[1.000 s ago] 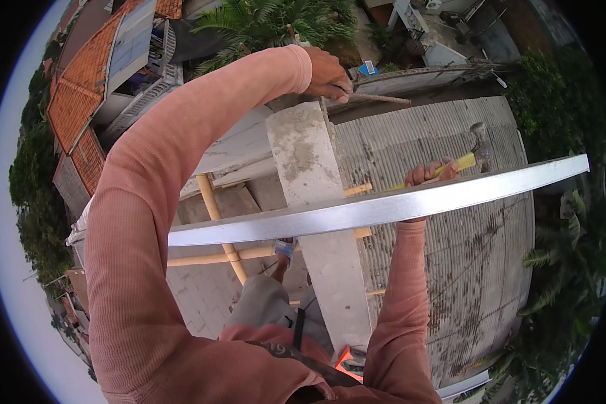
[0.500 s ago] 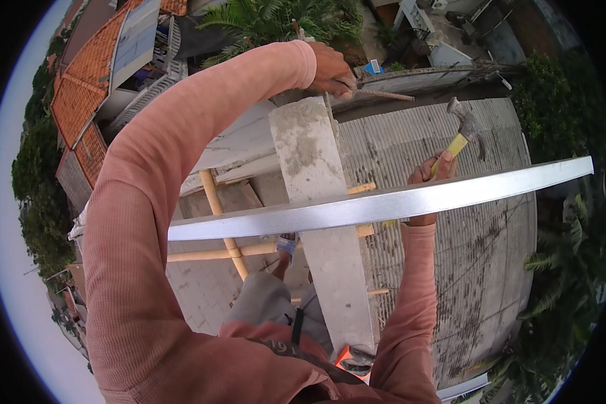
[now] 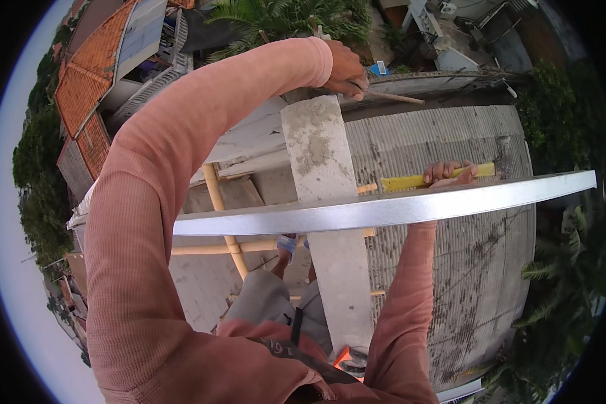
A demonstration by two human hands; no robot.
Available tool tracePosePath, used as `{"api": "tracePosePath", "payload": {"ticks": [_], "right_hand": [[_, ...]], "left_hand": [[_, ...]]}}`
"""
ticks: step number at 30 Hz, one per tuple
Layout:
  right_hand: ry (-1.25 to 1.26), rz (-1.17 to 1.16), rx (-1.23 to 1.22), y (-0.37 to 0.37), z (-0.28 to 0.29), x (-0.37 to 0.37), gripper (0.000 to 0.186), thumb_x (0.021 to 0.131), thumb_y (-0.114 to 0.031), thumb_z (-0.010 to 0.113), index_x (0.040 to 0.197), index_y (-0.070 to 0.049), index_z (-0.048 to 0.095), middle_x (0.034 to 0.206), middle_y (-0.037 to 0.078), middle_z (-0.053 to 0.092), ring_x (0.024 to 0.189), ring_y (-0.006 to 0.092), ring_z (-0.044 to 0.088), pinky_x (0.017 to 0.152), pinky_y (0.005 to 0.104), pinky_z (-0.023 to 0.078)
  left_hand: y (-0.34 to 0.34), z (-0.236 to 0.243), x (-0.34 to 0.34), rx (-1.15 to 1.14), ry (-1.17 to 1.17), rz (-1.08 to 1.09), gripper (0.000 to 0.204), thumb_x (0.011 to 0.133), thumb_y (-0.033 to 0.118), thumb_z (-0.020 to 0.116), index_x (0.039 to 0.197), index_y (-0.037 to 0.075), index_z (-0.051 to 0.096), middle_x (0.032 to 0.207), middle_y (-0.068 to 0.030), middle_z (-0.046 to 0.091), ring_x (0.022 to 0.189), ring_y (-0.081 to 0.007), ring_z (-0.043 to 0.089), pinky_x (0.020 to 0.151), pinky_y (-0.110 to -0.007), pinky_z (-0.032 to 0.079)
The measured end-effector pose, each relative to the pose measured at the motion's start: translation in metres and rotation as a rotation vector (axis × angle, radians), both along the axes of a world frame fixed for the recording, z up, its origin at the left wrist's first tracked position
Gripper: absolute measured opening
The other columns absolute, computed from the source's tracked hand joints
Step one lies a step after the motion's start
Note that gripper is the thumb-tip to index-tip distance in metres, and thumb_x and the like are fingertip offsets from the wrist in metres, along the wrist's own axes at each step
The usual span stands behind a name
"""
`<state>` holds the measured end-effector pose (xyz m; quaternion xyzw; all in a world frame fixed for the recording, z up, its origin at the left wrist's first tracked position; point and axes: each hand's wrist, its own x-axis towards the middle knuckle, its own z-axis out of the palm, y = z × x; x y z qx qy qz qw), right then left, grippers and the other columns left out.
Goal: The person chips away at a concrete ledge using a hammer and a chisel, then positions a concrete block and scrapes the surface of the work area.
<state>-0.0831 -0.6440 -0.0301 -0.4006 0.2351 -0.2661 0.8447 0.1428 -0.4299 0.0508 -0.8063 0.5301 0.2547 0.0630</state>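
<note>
My left hand (image 3: 347, 73) is closed at the far end of a narrow concrete wall top (image 3: 321, 151), its fingers curled down. A thin brown rod (image 3: 397, 98) sticks out to the right beside its fingertips; whether the fingers grip it I cannot tell. In my right hand (image 3: 450, 174) is a claw hammer (image 3: 404, 182), gripped by its yellow handle, which now lies nearly level; its head, on the right, is blurred. A long silver metal bar (image 3: 303, 221) runs crosswise over the wall top, passing above my right wrist and hiding part of it.
Bamboo poles (image 3: 217, 195) cross left of the wall, near my foot (image 3: 286, 249). A corrugated roof (image 3: 478, 256) spreads on the right. An orange-and-dark item (image 3: 350, 362) sits at the wall's near end. Orange tiled roofs (image 3: 91, 57) and palms (image 3: 296, 23) lie beyond.
The hammer has swung from head up and away to nearly level, its head moving right and nearer. My left hand stays at the wall's far end; the view has shifted slightly.
</note>
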Motion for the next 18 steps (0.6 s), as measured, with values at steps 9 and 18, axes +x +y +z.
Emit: {"api": "tracePosePath", "payload": {"ticks": [9, 18], "right_hand": [[-0.11, 0.067, 0.019, -0.017, -0.006, -0.003, 0.036, 0.103, -0.045, 0.055, 0.097, -0.01, 0.049, 0.064, -0.004, 0.042, 0.044, 0.0035, 0.034, 0.038, 0.0193, 0.033], [0.104, 0.171, 0.018, 0.014, 0.002, -0.013, 0.035, 0.104, -0.043, 0.054, 0.106, -0.009, 0.047, 0.067, -0.003, 0.043, 0.046, 0.0053, 0.039, 0.037, 0.0199, 0.033]], "left_hand": [[0.0, 0.003, -0.003, 0.046, 0.004, 0.007, 0.035, 0.098, 0.047, 0.052, 0.101, 0.017, 0.069, 0.098, -0.009, 0.074, 0.095, -0.0388, 0.067, 0.084, -0.053, 0.051], [0.002, 0.006, -0.004, 0.035, 0.003, -0.012, 0.036, 0.098, 0.048, 0.052, 0.097, 0.017, 0.07, 0.097, -0.0082, 0.074, 0.095, -0.0378, 0.068, 0.084, -0.051, 0.052]]}}
